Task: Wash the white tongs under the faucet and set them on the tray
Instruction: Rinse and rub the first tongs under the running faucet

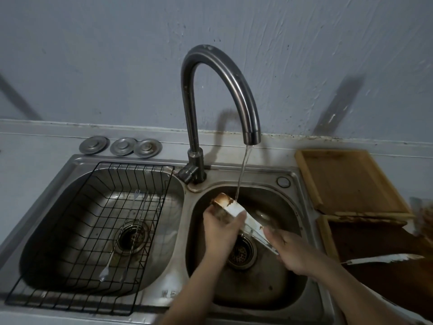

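Tongs (pixel 236 211) over right basin, rinsing under faucet (pixel 251 134) stream. My left hand (pixel 220 228) clamped on stained hinge end, right hand (pixel 289 248) rubbing arms. Next: rinse clean, carry to tray (pixel 304 174) at 3 o'clock.

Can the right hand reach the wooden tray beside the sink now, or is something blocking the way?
Probably yes. The right hand is over the right basin, holding the white tongs together with the left hand. The wooden tray lies just to its right, with nothing between them.
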Motion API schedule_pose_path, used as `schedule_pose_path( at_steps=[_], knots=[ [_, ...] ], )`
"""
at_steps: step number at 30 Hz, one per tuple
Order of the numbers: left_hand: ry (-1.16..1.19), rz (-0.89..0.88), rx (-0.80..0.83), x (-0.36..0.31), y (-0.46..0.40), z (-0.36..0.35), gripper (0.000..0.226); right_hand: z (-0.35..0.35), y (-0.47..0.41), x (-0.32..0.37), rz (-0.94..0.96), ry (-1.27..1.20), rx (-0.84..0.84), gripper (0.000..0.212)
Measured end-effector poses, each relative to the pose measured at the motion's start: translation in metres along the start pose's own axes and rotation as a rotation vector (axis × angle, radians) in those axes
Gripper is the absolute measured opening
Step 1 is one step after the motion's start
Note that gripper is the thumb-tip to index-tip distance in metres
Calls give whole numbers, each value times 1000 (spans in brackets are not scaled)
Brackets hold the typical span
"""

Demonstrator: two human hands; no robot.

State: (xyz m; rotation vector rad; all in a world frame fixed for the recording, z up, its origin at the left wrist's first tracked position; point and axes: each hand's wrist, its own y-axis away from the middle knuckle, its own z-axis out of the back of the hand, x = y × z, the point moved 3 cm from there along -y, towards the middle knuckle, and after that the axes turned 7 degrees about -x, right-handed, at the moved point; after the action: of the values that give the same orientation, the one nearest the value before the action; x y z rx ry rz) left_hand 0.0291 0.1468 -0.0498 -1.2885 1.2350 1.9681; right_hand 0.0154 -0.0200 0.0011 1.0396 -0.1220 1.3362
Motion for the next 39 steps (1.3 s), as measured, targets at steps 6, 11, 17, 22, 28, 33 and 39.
schedule_pose_path(
  at_steps=[6, 11, 17, 22, 28, 33, 39],
  knots=[
    [296, 330, -80, 14, -27, 3, 82, 2, 7, -18, -47, 54, 9, 69],
    [164, 348, 93, 22, -5, -22, 74, -1, 6, -18, -37, 40, 9, 71],
    [281, 467, -75, 22, -33, -6, 94, -4, 4, -15, 5, 84, -9, 57],
    [199, 452, 12, 23, -14, -18, 113, -6, 0, -12, 29, 46, -13, 54],
    [306, 423, -99, 18, -53, 8, 72, -6, 1, -14, 56, 7, 9, 51],
    [159, 335, 42, 13, -36, 2, 76, -5, -6, -26, 66, -8, -18, 86],
    [-528, -756, 52, -27, -17, 13, 36, 14, -7, -14, 56, 54, -2, 75]
  ],
)
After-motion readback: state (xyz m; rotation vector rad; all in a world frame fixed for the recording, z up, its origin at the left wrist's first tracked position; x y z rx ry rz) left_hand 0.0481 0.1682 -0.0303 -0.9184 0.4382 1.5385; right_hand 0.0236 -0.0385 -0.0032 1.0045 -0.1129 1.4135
